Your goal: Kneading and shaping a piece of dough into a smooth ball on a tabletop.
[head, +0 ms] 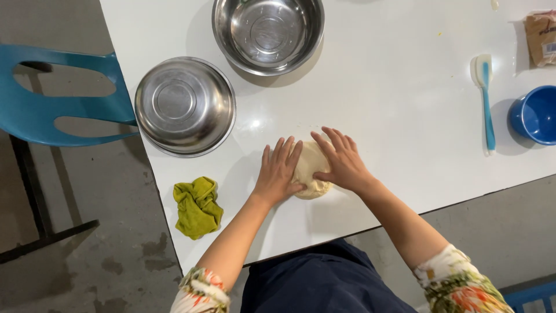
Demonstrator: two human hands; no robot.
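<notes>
both hands flat on the dough lump [310,174] near the table [394,87] edge, fingers spread: left hand [277,173] on its 9 o'clock side, right hand [341,162] over the 3. 2 steel bowls [185,105] at 11-12, green rag [198,206] at 8, spatula [485,98] at 2.

Most of the dough [311,174] lies hidden under the left hand [277,174] and the right hand [343,165]; only a pale strip between them shows. The upper steel bowl [267,32] loses its far rim to the top edge. The blue cup [536,114] and the brown packet [541,37] are cut by the right edge, the blue chair [58,107] by the left.
</notes>
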